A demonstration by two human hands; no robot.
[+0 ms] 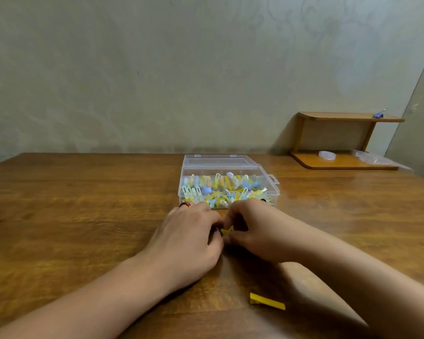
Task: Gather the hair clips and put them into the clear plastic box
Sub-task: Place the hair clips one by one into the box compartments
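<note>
- Before the box (228, 182), on the table (83, 216), a small yellow clip (227, 230) is pinched between both hands; only a sliver of it shows between the fingertips.
- Fingers of the left hand (189, 238) are curled inward around the clip, a red ring (185, 204) being worn on one of them.
- Fingers of the right hand (252, 228) are likewise bent and drawn together on the clip from the other side.
- Just beyond the knuckles the box is seen open, its lid laid back, and already well filled with pastel clips.
- Near the right forearm a second yellow clip (267, 300) is left lying flat on the table, well apart from the box.
- The step would be done well if the pinched clip were passed to one hand, lifted over the near wall and dropped where the pile is lowest, so nothing is knocked out.
- The flat clip would be best lifted by a fingernail slid under one end, as it lies close to the wood.
- Glossy brown wood with visible grain is presented by the table.
- Behind it a plain pale wall is seen; at the far right a small wooden shelf (348, 140) is stood, a blue clip (379, 114) resting on top and clear plastic items below.
</note>
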